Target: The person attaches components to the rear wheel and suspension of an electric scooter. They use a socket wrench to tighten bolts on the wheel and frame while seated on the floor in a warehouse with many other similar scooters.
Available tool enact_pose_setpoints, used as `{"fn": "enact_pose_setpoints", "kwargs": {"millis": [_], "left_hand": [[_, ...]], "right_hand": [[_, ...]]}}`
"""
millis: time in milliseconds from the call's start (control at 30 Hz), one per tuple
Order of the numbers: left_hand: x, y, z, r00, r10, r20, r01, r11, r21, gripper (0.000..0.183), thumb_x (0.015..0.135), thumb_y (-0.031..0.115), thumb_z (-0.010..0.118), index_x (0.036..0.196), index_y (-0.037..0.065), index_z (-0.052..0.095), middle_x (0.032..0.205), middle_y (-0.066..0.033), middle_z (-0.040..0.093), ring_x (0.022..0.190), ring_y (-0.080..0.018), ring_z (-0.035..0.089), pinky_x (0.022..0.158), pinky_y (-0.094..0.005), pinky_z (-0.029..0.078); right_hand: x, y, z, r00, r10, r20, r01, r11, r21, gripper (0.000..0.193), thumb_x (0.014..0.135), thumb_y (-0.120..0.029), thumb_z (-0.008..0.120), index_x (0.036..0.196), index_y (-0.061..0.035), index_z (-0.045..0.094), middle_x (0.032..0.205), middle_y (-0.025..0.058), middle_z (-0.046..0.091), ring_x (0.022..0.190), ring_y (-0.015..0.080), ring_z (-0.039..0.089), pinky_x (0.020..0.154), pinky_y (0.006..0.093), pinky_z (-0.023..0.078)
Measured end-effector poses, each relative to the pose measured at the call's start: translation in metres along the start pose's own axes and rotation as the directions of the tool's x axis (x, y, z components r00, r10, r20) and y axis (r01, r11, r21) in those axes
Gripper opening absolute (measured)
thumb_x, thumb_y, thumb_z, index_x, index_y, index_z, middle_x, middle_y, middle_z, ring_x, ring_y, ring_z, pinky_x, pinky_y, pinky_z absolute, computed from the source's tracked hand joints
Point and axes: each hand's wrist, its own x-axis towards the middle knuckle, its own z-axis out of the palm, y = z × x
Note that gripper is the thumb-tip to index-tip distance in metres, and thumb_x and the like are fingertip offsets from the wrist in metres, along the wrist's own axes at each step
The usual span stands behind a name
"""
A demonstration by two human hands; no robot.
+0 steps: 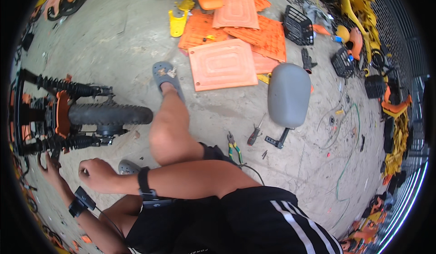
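On the left lies a vehicle's wheel assembly: a knobbly black tyre (111,114), an orange fender (62,113), a black frame (18,113) and two black coil-spring shock absorbers, one far (81,92) and one near (68,143). My left hand (52,171) is by the near shock's frame end, its fingers stretched and apart. Whether the fingertips touch the frame is unclear. My right hand (99,175) is closed just to the right of it, below the near shock. The curled fingers hide whatever may be inside.
Orange panels (223,64) lie stacked ahead, beside my clog (166,73). To the right are a grey seat (289,95), a screwdriver (255,133), green-handled pliers (234,148) and a black bracket (278,139). Black crates (298,25) and yellow parts (363,9) line the mesh wall.
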Motion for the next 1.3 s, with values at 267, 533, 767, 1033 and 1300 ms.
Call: {"fn": "enact_pose_setpoints", "kwargs": {"millis": [267, 533, 767, 1033, 1300], "left_hand": [[0.002, -0.002, -0.002, 0.992, 0.123, 0.032, -0.127, 0.952, 0.279, 0.055, 0.089, 0.019, 0.063, 0.136, 0.008, 0.037, 0.062, -0.0011, 0.050, 0.050, -0.0067, 0.039, 0.043, -0.0217, 0.030], [-0.024, 0.021, 0.020, 0.999, 0.053, -0.006, -0.051, 0.983, 0.175, 0.055, 0.089, 0.019, 0.062, 0.138, 0.011, 0.038, 0.068, -0.0036, 0.055, 0.054, -0.0080, 0.045, 0.045, -0.0218, 0.037], [-0.031, 0.037, 0.016, 1.000, 0.003, -0.004, -0.002, 0.955, 0.298, 0.058, 0.091, 0.022, 0.059, 0.141, 0.013, 0.031, 0.064, -0.0009, 0.052, 0.054, -0.0075, 0.043, 0.048, -0.0224, 0.037], [-0.031, 0.028, 0.023, 1.000, -0.026, 0.005, 0.024, 0.984, 0.175, 0.061, 0.090, 0.013, 0.055, 0.143, 0.011, 0.025, 0.056, -0.0019, 0.051, 0.046, -0.0076, 0.045, 0.043, -0.0230, 0.039], [-0.044, 0.045, 0.030, 0.999, -0.038, 0.005, 0.038, 0.993, 0.110, 0.062, 0.090, 0.011, 0.053, 0.143, 0.009, 0.022, 0.053, -0.0010, 0.049, 0.042, -0.0070, 0.043, 0.040, -0.0226, 0.036]], "right_hand": [[0.009, -0.002, 0.006, 0.998, 0.016, -0.056, -0.016, 1.000, 0.001, 0.014, 0.076, -0.013, 0.056, 0.076, 0.0000, 0.062, 0.077, 0.0201, 0.063, 0.077, 0.0372, 0.061, 0.070, 0.0460, 0.047], [0.012, -0.004, -0.010, 0.996, 0.022, -0.084, -0.022, 1.000, -0.001, 0.014, 0.076, -0.013, 0.056, 0.075, 0.0004, 0.060, 0.076, 0.0194, 0.062, 0.078, 0.0363, 0.060, 0.069, 0.0452, 0.046], [0.012, -0.009, -0.021, 0.998, 0.007, -0.063, -0.009, 1.000, -0.023, 0.018, 0.078, -0.016, 0.055, 0.077, 0.0009, 0.062, 0.077, 0.0197, 0.062, 0.078, 0.0368, 0.060, 0.069, 0.0447, 0.046], [0.002, -0.004, -0.043, 0.999, -0.040, 0.032, 0.042, 0.995, -0.087, 0.020, 0.082, -0.018, 0.057, 0.087, 0.0001, 0.064, 0.074, 0.0162, 0.064, 0.065, 0.0274, 0.062, 0.062, 0.0367, 0.047], [0.002, -0.012, -0.058, 0.988, 0.095, 0.121, -0.092, 0.995, -0.032, 0.020, 0.088, -0.014, 0.053, 0.093, 0.0010, 0.064, 0.067, 0.0054, 0.059, 0.058, 0.0094, 0.051, 0.053, 0.0274, 0.041]]}}
